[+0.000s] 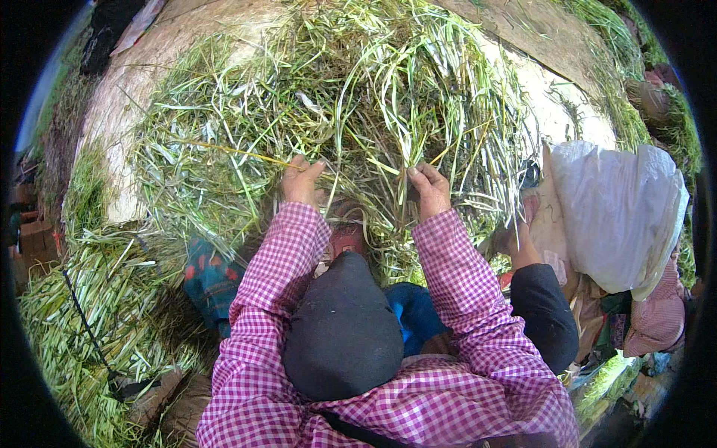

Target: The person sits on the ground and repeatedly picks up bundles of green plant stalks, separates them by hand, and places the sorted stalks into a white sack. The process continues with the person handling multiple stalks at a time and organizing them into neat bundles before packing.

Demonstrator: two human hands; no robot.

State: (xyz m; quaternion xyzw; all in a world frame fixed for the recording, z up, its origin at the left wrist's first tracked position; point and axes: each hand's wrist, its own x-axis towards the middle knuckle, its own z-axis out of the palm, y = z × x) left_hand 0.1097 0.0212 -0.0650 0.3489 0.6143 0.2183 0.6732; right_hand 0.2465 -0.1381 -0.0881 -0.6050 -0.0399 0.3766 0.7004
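Note:
My left hand (302, 183) is over the near side of a heap of cut green grass (313, 101), with thumb and fingertips pinched together. A thin yellow stalk (241, 151) runs leftward from those fingertips across the heap. To the right, my right hand (430, 187) pinches a small bunch of long green blades (408, 145). The blades fan up and away from the fingers, while their lower ends hang below the hand. Both of my forearms are in checked sleeves.
Another person's dark-sleeved arm (540, 313) reaches in at the right beside a white plastic sack (619, 210). More cut grass (84, 319) is piled at the left. Under the heap lies a pale sheet (112, 129). A dark fabric shape (344, 330) blocks the lower middle.

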